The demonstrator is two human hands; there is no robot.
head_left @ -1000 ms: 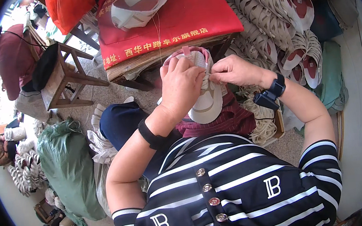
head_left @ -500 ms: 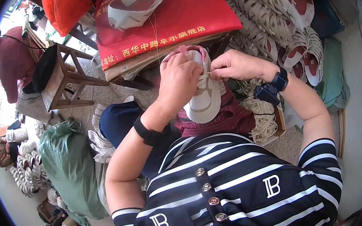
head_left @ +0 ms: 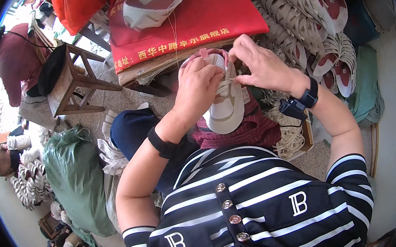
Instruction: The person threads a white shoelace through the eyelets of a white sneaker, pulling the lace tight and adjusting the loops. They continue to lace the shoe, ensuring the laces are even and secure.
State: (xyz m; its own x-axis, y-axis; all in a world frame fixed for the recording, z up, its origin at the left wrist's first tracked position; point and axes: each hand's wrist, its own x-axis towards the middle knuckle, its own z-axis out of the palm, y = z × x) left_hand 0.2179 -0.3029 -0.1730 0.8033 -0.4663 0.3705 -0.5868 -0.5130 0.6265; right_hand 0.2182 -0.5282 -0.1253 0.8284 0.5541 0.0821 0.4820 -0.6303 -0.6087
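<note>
A white sneaker upper (head_left: 226, 117) with beige trim and a pink lining rests over my lap, toe toward me. My left hand (head_left: 198, 83) is closed around its left side, fingertips pressed together by the lacing. Pale laces (head_left: 223, 90) cross the tongue. To the right of the opening, my right hand (head_left: 261, 65) has its thumb and fingers spread apart. The thumb tip is close to the lace at the edge of the eyelets; whether it touches is unclear. Whether the upper has a sole is hidden.
Ahead, a red-covered table (head_left: 193, 21) bears another white upper (head_left: 155, 6) with a loose thread. Nested uppers (head_left: 299, 16) stand at right, above a box of laces (head_left: 287, 138). A wooden stool (head_left: 68, 83) and green sack (head_left: 72, 183) are at left. Other people sit farther left.
My right hand has let go of the lace it was pinching; its fingers have opened and lifted away. My left hand keeps its grip on the sneaker upper. The view has shifted slightly.
</note>
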